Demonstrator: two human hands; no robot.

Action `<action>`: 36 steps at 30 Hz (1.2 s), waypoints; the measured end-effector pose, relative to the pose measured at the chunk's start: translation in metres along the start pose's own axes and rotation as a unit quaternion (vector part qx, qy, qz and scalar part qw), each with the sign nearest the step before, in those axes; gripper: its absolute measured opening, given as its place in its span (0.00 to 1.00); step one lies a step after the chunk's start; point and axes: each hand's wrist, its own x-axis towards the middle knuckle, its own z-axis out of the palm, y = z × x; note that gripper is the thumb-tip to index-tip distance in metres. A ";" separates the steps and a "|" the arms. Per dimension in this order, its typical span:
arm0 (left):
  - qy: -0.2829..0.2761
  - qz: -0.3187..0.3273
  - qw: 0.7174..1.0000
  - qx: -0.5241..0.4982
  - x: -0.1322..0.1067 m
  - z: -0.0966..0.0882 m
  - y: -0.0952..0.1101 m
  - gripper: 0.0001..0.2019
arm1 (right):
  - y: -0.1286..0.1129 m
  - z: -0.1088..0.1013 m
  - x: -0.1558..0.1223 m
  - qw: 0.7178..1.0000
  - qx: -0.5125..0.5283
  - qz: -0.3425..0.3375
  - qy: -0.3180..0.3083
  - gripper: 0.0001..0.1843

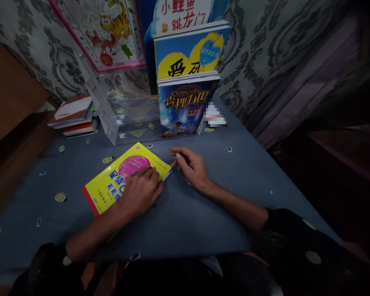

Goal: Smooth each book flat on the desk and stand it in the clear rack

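A yellow workbook (pixel 103 187) with a pink circle and blue Chinese characters lies aslant on the table, its red spine toward the lower left. My left hand (pixel 142 187) rests on its right part, fingers curled over the cover by the edge; the thumb is mostly hidden. Just beyond the book's right corner is my right hand (pixel 193 166), fingers loosely bent and apart, with nothing seen in it. Its fingertips are close to the corner; whether they touch it I cannot tell.
A clear acrylic book rack (pixel 111 123) stands behind, holding a dark blue book (pixel 185 109), a blue-and-yellow book (pixel 169 49) and a pink-edged picture book (pixel 120 41). Stacked books (pixel 77 117) lie at the left. A blue-grey cloth (pixel 209 230) covers the table.
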 end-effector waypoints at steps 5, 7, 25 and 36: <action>0.001 0.004 1.000 -0.015 0.001 -0.004 0.000 0.09 | -0.001 0.000 -0.001 1.000 0.000 -0.005 0.006 0.16; 0.008 0.007 1.000 -0.011 0.001 -0.004 0.000 0.09 | -0.002 0.000 -0.002 1.000 0.003 -0.004 0.004 0.16; -0.003 0.029 0.999 -0.033 -0.007 -0.006 -0.015 0.10 | -0.007 -0.001 -0.007 0.971 -0.182 -0.068 -0.136 0.17; -0.021 -0.175 0.984 0.003 -0.075 -0.009 -0.089 0.18 | -0.014 0.007 -0.001 0.940 -0.273 -0.138 -0.152 0.17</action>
